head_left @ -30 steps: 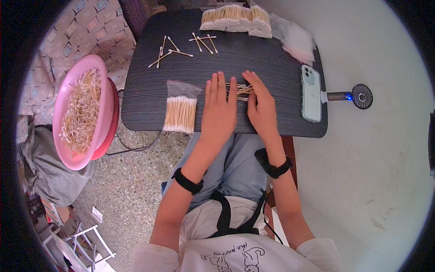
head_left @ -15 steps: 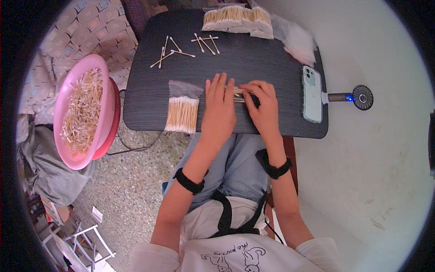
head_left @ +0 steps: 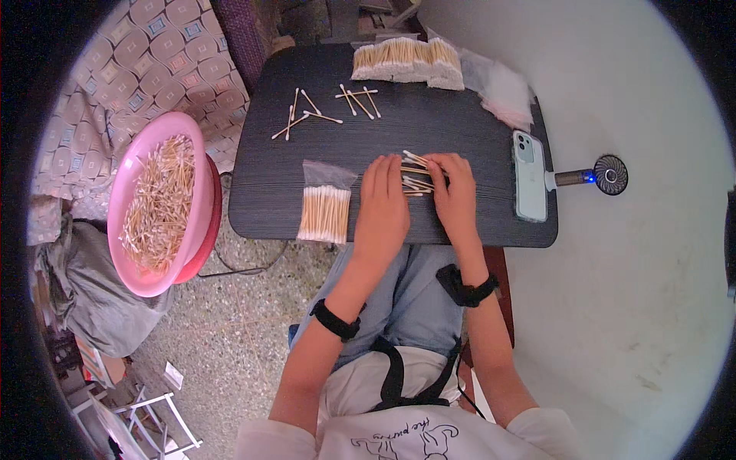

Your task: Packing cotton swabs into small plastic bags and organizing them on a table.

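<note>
Between my two hands, several loose cotton swabs (head_left: 416, 184) lie roughly sideways on the dark table. My left hand (head_left: 383, 203) rests palm down at their left ends, its fingers stretched out side by side and its thumb hidden. From the other side my right hand (head_left: 455, 188) closes its fingers and thumb around their right ends, hiding part of them. Just left of my left hand lies a clear bag (head_left: 325, 213) filled with an even row of cotton swabs, its top flap pointing away from me.
Loose swabs (head_left: 307, 115) lie crossed at the table's far left. Filled swab bags (head_left: 406, 57) and clear empty bags (head_left: 502, 92) line the far edge. A phone (head_left: 530, 176) with a small fan (head_left: 611, 175) is at the right. A pink basin (head_left: 205, 230) of swabs stands left.
The whole view has shifted, so the table appears lower and further right. My left fingers have drawn back and more of the swabs shows between my hands.
</note>
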A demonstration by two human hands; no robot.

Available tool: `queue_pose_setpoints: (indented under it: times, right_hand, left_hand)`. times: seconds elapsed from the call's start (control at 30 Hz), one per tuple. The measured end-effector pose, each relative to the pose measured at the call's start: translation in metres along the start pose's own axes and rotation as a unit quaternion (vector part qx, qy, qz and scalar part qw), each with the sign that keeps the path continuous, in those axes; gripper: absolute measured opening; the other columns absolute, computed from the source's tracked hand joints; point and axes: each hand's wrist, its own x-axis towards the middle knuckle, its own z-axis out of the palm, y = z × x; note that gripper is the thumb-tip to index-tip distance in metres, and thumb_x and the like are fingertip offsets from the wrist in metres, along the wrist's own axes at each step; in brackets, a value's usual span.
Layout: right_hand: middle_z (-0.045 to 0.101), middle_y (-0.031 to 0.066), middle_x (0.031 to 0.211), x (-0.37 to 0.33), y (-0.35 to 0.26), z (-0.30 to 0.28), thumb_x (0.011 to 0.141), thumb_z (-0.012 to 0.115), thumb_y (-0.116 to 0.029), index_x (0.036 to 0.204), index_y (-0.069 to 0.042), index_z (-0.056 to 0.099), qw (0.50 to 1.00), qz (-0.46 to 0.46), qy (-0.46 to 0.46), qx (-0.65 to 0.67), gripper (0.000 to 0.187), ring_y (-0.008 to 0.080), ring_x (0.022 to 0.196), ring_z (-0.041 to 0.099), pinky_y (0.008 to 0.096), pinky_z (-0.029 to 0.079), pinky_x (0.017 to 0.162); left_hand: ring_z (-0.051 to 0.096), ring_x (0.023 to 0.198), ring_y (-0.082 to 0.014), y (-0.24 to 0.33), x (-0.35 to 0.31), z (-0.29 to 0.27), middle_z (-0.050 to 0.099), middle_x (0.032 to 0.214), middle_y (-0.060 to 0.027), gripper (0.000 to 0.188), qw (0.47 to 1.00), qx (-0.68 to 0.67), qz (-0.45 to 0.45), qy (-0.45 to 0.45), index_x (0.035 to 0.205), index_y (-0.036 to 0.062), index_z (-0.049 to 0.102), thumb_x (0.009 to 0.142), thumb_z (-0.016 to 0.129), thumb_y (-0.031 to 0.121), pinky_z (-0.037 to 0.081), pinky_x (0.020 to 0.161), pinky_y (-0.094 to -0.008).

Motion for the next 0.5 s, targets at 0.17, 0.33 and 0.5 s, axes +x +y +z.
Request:
queue_pose_setpoints:
  times: [0.17,0.33,0.5]
  right_hand:
    - [0.059,0.0124,0.097,0.0004,-0.0002,0.002,0.087,0.059,-0.009,0.096,-0.003,0.066,1.0,-0.02,0.002,-0.019,0.013,0.0303,0.088,0.053,0.0384,0.042,0.081]
    - [0.057,0.0111,0.104,-0.0012,-0.0027,0.0009,0.084,0.062,-0.006,0.1,-0.005,0.067,0.999,-0.029,0.027,-0.014,0.016,0.0302,0.093,0.052,0.0384,0.043,0.084]
    - [0.06,0.0119,0.109,-0.0014,0.0008,0.0017,0.085,0.061,-0.006,0.102,-0.005,0.067,0.999,-0.032,0.015,-0.008,0.019,0.0316,0.102,0.053,0.0395,0.043,0.091]
  left_hand:
    - [0.039,0.127,-0.0377,0.0029,0.0015,-0.0009,0.045,0.13,-0.0221,0.053,1.0,0.001,-0.014,0.012,0.131,-0.0064,0.039,0.08,0.051,-0.004,0.033,0.108,-0.0455]
    - [0.037,0.13,-0.0354,0.0029,0.003,-0.0036,0.044,0.134,-0.0189,0.046,0.999,0.044,0.02,-0.011,0.13,-0.0019,0.046,0.085,0.052,0.003,0.031,0.108,-0.0473]
    - [0.033,0.136,-0.0309,0.0049,0.0028,-0.0031,0.041,0.143,-0.0148,0.04,0.992,0.1,0.051,-0.061,0.132,0.0003,0.048,0.095,0.046,0.015,0.024,0.112,-0.0486]
